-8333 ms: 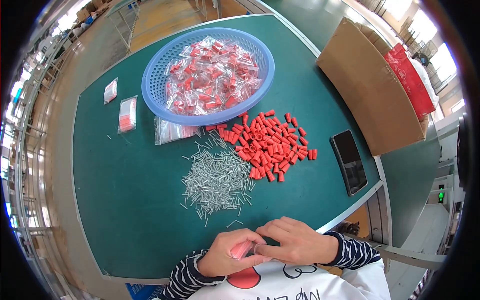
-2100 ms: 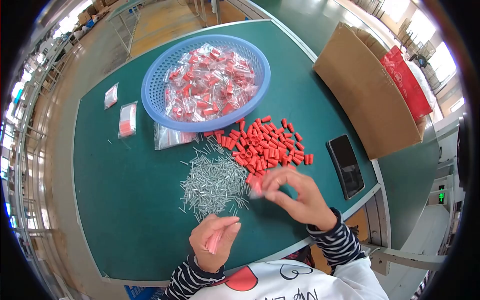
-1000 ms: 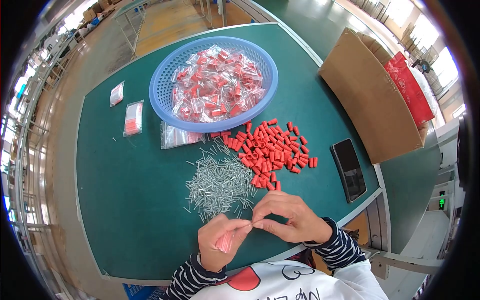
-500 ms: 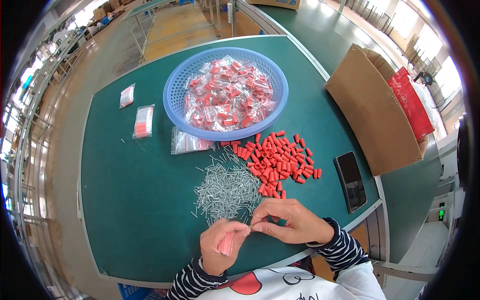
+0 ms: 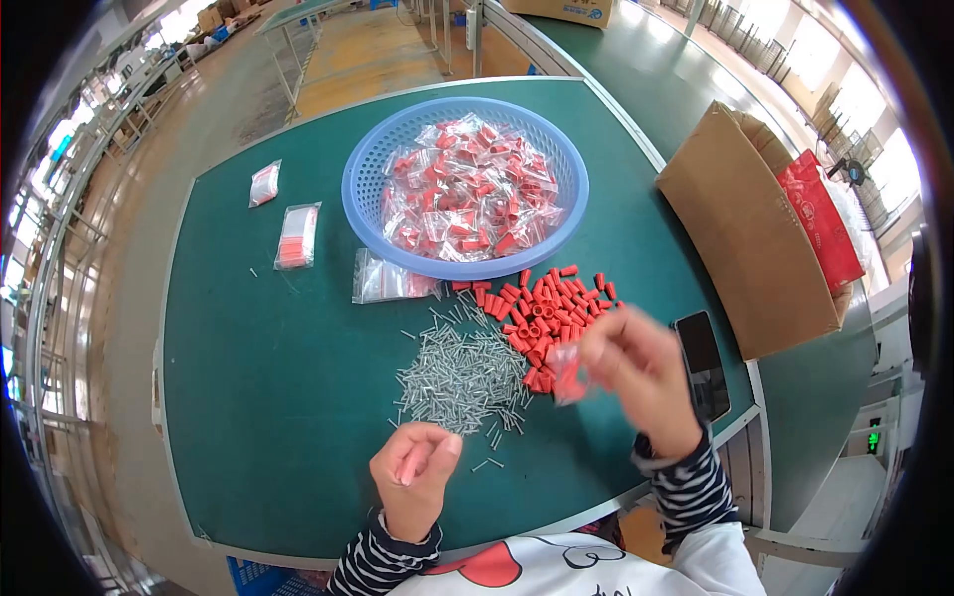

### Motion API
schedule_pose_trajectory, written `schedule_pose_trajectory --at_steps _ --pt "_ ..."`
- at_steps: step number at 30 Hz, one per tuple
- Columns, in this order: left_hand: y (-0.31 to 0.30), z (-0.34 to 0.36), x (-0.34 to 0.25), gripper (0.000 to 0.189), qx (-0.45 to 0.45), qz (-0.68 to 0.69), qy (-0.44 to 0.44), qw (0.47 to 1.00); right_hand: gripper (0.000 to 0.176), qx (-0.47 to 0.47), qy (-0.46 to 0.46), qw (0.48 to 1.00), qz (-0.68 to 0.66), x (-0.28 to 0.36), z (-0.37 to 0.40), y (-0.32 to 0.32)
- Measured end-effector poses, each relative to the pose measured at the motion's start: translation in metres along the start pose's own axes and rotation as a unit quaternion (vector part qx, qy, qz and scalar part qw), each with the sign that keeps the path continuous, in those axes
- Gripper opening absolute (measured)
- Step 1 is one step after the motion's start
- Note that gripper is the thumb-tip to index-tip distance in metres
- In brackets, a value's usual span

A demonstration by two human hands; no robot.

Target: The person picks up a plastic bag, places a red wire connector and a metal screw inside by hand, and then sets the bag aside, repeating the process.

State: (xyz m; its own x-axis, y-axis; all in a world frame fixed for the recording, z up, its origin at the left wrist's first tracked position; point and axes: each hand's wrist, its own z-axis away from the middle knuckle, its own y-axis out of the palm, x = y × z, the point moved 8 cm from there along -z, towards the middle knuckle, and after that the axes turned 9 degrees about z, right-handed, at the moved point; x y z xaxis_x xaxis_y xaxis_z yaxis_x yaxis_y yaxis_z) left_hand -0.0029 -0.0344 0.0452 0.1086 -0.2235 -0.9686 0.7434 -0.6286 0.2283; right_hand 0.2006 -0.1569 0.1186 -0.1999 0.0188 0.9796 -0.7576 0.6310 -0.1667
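Observation:
My left hand [image 5: 412, 482] is closed round a small stack of red-striped bags [image 5: 410, 465], just below the pile of screws [image 5: 462, 377]. My right hand [image 5: 641, 372], blurred by motion, pinches a small clear bag [image 5: 568, 375] with something red in it. That bag hangs over the lower right of the red caps [image 5: 556, 308]. Behind the caps and screws stands a blue basket [image 5: 360, 214] holding many clear bags with red caps inside.
Bundles of bags [image 5: 297, 236], [image 5: 264, 185] lie at the left, another stack of bags [image 5: 383, 279] by the basket. A phone [image 5: 703, 363] lies right of my right hand. A cardboard box [image 5: 745, 238] holds a red package [image 5: 820, 219].
My hands have come apart. My right hand has moved up and right with a small bag in it; my left has shifted slightly left. The view has shifted a little.

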Motion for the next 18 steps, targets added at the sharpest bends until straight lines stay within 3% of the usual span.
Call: schedule_pose_trajectory --at_steps 1,6,7,10,12,14,16,18 --pt "0.006 0.0 0.003 0.016 0.005 0.034 -0.021 0.999 0.013 -0.023 0.035 0.999 0.013 -0.004 -0.012 -0.011" --pt "0.026 0.008 0.02 0.033 0.048 0.176 -0.121 0.976 0.027 -0.139 -0.003 0.978 -0.153 0.0 -0.061 -0.011" --pt "0.025 0.008 0.021 0.042 0.062 0.143 -0.11 0.982 0.029 -0.151 -0.01 0.974 -0.171 -0.003 -0.065 -0.009" --pt "0.02 0.003 0.015 0.045 0.008 0.135 -0.073 0.988 0.026 -0.109 -0.023 0.992 -0.066 -0.017 -0.034 0.006" --pt "0.019 0.003 0.015 0.048 0.006 0.13 -0.067 0.989 0.024 0.015 0.047 0.997 0.054 -0.033 -0.002 0.03" --pt "0.022 0.003 0.016 0.048 0.026 0.109 -0.048 0.993 0.019 0.137 -0.032 0.985 0.097 -0.021 0.021 0.066" --pt "0.028 0.005 0.021 0.047 0.062 0.073 -0.015 0.995 0.02 0.118 -0.068 0.987 0.087 -0.025 0.038 0.084" --pt "0.034 0.007 0.023 0.048 0.082 0.113 -0.04 0.989 0.021 0.113 -0.078 0.987 0.083 -0.032 0.044 0.087"
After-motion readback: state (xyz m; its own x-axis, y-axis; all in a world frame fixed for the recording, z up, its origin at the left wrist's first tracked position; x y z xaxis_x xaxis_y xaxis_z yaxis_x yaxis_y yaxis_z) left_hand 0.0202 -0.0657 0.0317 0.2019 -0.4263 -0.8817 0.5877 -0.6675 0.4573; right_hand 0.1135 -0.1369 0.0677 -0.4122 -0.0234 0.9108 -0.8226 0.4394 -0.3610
